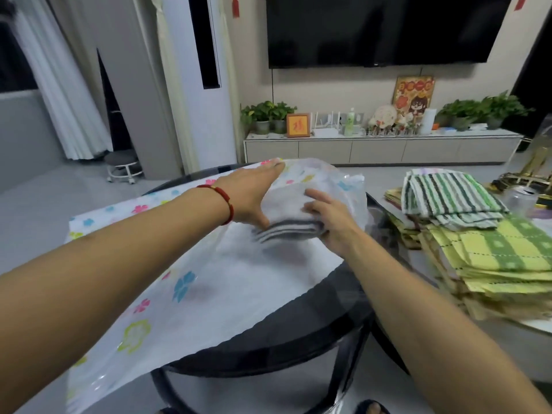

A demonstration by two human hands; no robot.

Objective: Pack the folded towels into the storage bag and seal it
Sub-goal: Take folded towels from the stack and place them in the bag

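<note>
A clear storage bag (191,279) printed with coloured flowers lies across a round dark table (298,339). Its mouth is at the far right end. A folded grey and white towel (288,216) sits half inside that mouth. My left hand (254,195), with a red bracelet at the wrist, lies flat along the towel's left side and holds the bag's upper layer up. My right hand (331,219) grips the towel's right edge. To the right, a green-striped folded towel (448,198) rests on a stack of yellow-green folded towels (501,264).
The towel stacks lie on a second, light table (507,324) at the right, beside a can (521,198) and a gold stand (534,162). A low TV cabinet (379,147) with plants lines the far wall. A small stool (121,165) stands at the left.
</note>
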